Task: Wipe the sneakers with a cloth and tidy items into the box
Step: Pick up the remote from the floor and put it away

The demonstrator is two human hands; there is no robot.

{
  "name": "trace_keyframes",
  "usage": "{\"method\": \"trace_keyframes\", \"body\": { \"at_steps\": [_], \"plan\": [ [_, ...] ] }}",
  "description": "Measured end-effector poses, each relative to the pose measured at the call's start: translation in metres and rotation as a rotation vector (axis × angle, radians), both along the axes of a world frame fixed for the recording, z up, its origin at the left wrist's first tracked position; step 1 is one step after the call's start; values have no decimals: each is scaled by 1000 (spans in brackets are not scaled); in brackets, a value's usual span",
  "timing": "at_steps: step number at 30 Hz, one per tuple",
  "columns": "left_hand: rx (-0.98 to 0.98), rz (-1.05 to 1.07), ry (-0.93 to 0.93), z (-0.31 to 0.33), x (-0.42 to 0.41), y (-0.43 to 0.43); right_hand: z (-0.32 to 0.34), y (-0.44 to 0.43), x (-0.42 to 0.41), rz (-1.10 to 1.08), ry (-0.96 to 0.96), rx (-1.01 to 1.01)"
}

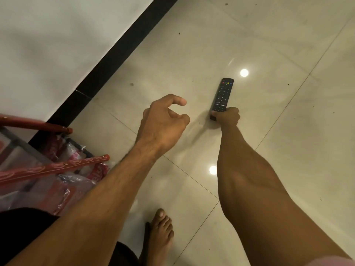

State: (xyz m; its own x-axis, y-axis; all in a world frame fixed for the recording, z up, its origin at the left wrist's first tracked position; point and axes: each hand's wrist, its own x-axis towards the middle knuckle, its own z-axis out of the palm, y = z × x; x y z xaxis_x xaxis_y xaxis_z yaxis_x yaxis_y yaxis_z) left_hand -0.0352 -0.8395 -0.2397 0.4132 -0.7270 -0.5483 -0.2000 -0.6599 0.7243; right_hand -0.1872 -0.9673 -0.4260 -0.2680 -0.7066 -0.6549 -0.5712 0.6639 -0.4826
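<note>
A black remote control [222, 96] with coloured buttons at its far end lies just above the glossy tiled floor. My right hand [227, 117] grips its near end, fingers curled round it. My left hand [163, 121] hovers over the floor to the left of the remote, fingers loosely curled and holding nothing. No sneakers, cloth or box can be made out in this view.
A black skirting strip [119, 54] runs diagonally along a white wall. At the lower left stands a clear plastic bag [48, 175] with red handles and red print. My bare foot [161, 231] is on the tiles near the bottom.
</note>
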Motion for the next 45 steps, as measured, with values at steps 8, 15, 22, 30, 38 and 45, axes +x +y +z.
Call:
{"method": "trace_keyframes", "body": {
  "at_steps": [8, 15, 22, 30, 38, 45],
  "plan": [
    [41, 34, 28, 17, -2, 22, 61, 33, -13, -333, -585, 104],
    [42, 136, 167, 73, 6, 63, 130, 82, 2, -502, -880, 182],
    [8, 165, 155, 130, 21, 103, 198, 118, 18, -430, -987, 201],
    [-160, 146, -43, 246, 39, 155, 314, 147, 55, -204, -1184, 94],
    [-381, 137, -160, 363, 58, 217, 458, 176, 91, 112, -1238, -82],
    [-547, 250, -362, 451, 85, 299, 577, 226, 142, 445, -1294, -213]
  ]
}}
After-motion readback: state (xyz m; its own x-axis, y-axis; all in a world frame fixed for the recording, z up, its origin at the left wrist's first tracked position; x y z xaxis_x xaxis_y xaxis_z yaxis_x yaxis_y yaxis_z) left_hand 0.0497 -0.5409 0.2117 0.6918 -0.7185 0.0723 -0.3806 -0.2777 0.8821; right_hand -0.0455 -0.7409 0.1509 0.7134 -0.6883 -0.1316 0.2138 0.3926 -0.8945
